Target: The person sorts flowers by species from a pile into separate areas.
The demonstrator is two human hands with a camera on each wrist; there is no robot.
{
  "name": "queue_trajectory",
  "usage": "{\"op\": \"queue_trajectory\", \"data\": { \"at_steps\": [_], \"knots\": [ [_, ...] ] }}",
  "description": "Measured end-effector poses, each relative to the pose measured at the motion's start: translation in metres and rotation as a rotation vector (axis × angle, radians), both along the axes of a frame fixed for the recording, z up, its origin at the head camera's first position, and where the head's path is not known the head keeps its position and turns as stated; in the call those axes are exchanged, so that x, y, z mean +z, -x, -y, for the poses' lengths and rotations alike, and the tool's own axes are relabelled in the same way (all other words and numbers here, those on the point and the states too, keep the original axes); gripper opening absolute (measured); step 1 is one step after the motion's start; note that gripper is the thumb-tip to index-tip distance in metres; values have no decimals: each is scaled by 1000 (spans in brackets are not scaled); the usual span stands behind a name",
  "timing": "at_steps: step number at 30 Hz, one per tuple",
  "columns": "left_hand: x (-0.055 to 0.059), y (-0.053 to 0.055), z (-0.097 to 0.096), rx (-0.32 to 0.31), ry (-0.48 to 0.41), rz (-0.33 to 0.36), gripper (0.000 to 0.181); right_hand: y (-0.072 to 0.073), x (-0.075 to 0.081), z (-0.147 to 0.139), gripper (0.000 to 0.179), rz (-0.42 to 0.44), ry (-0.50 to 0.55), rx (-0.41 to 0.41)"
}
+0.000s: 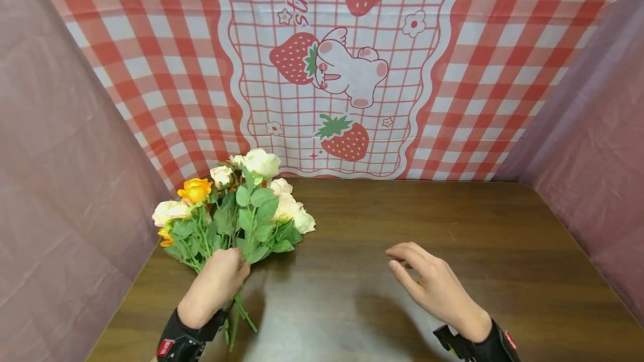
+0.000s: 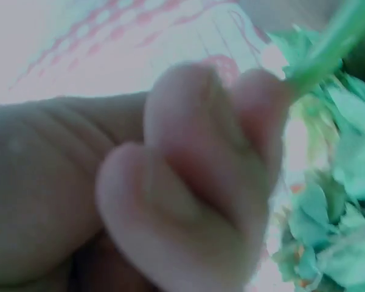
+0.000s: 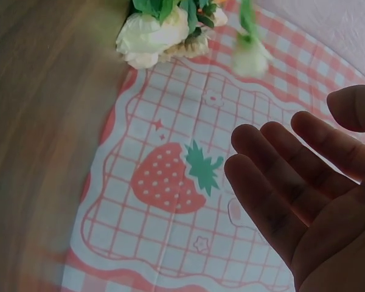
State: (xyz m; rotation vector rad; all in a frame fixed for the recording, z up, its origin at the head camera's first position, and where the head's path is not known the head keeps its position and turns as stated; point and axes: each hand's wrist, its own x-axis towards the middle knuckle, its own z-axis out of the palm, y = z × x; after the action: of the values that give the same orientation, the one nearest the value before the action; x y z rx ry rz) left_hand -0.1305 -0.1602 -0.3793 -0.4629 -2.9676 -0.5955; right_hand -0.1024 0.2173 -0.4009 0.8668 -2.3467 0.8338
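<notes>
My left hand (image 1: 216, 281) is over the lower part of a bunch of roses at the left of the table. Its fingers curl in and pinch a green stem (image 2: 331, 52), seen leaving the fingertips in the left wrist view. A white rose (image 1: 260, 163) stands highest, its leaves (image 1: 257, 211) in front of the bunch; in the right wrist view a blurred white rose (image 3: 250, 58) shows apart from the others. Cream roses (image 1: 287, 205) and an orange rose (image 1: 195, 190) spread around it. Stem ends (image 1: 244, 312) show below the hand. My right hand (image 1: 435, 284) hovers over the table, fingers loosely extended, holding nothing.
The brown wooden table (image 1: 402, 217) runs back to a red-and-white checked cloth (image 1: 493, 71) printed with strawberries. Pinkish curtains (image 1: 65, 172) close off both sides. The bunch lies near the left curtain and the back cloth.
</notes>
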Motion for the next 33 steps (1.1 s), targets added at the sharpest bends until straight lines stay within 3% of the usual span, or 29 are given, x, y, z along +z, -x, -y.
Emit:
{"op": "queue_trajectory", "data": {
  "at_steps": [5, 11, 14, 19, 22, 24, 27, 29, 33],
  "knots": [
    [1, -6, -21, -54, -75, -75, 31, -4, -5, 10, 32, 47, -17, 51],
    [-4, -14, -50, -176, -159, -204, 20, -11, -15, 32, 28, 149, 30, 205],
    [-7, -20, -65, -256, -219, -220, 14, -15, -20, 46, 29, 217, 83, 293],
    [-12, -30, -88, -408, -350, -178, 11, -25, -30, 65, 40, 373, 178, 407],
    [-15, -34, -99, -481, -430, -148, 11, -29, -35, 72, 44, 397, 226, 403],
    [-16, -36, -105, -510, -470, -123, 12, -33, -30, 76, 39, 389, 276, 360],
    [-18, -38, -111, -519, -499, -129, 12, -34, -28, 77, 28, 350, 353, 293],
    [-21, -39, -116, -515, -511, -151, 12, -36, -17, 78, 25, 352, 405, 259],
    [-25, -39, -121, -505, -539, -190, 11, -40, -1, 78, 34, 395, 475, 244]
  ]
}}
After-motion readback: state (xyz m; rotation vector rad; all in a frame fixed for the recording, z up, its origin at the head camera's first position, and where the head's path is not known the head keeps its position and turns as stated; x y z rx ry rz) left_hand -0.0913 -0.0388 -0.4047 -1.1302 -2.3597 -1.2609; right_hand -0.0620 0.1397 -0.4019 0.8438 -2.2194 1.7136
